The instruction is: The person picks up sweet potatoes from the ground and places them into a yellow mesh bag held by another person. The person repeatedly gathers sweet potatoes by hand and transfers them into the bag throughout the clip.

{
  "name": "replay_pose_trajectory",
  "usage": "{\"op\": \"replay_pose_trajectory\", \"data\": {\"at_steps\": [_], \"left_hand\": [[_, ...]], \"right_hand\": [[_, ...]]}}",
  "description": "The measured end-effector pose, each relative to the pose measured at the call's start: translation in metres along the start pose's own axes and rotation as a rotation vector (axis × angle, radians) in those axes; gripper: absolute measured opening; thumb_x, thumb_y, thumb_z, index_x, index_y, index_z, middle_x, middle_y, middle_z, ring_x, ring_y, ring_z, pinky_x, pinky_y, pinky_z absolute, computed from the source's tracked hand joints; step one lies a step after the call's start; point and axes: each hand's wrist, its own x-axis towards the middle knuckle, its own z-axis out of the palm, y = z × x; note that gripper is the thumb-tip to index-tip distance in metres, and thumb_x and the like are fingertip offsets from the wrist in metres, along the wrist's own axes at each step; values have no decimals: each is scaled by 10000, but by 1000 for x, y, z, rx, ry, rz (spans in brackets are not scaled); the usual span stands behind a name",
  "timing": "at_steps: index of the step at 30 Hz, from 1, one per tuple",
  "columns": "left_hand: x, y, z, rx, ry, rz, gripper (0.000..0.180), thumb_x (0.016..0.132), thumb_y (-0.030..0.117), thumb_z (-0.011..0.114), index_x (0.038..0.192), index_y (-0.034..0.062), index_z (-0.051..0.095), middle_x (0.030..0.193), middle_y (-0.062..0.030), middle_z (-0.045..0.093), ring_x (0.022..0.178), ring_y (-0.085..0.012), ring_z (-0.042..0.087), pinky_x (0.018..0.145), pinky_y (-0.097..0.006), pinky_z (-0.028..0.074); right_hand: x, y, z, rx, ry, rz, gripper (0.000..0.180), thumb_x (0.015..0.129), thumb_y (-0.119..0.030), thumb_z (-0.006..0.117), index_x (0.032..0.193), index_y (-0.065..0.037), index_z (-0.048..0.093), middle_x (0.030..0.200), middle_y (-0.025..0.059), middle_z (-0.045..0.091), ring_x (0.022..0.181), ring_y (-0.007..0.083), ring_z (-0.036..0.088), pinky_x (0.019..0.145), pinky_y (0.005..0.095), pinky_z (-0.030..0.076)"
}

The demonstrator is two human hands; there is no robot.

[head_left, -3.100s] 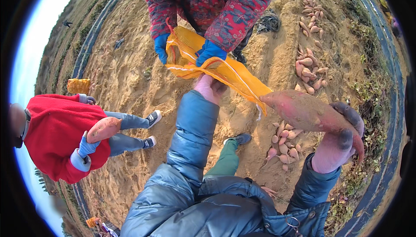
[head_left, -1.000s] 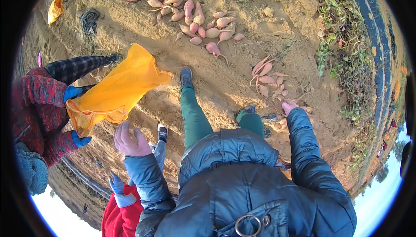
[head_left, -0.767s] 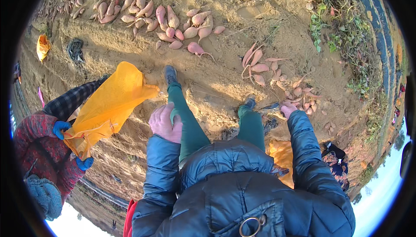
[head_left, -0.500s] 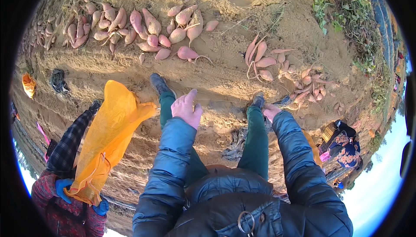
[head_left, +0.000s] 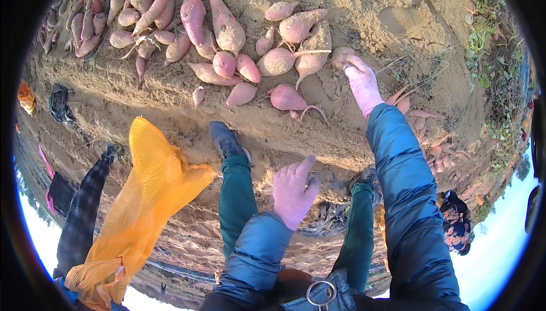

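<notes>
My right hand (head_left: 362, 86), in a pinkish glove, reaches far forward over the soil. Its fingers close on the near end of a small dusty sweet potato (head_left: 341, 55) at the right of a row. Beside that one lie a large tan sweet potato (head_left: 314, 49) and a pink one with a long curling root (head_left: 286, 97). My left hand (head_left: 293, 192) hangs above the furrow between my legs, empty, with thumb and fingers apart.
More sweet potatoes (head_left: 153, 12) stretch leftward along the ridge; another heap (head_left: 438, 154) lies at the right, partly behind my right arm. On the left a person holds an orange mesh sack (head_left: 142, 197). Black plastic scraps (head_left: 60, 103) and green vines (head_left: 489, 55) lie farther out.
My right hand has gone from beside my right leg forward to the small sweet potato. I have leaned closer to the row. My left hand has shifted right and lower in view.
</notes>
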Motion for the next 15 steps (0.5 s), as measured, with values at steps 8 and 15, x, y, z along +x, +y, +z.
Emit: {"op": "replay_pose_trajectory", "data": {"at_steps": [8,15], "left_hand": [[13,-8,-45,-152,65,18,469,789,192,649,1239,90,566,991,-150,634,941,-350,587,822,-467,439],[16,-5,-55,-185,15,-69,469,769,130,665,1228,84,585,1066,-135,648,992,-344,589,877,-446,432]], "right_hand": [[47,-57,62,213,123,361,465,889,-375,642,1272,-115,610,1150,13,645,964,136,603,883,313,457],[36,-24,83,-259,283,-168,589,804,-198,720,1314,34,538,1184,129,630,1005,178,596,903,293,457]]}}
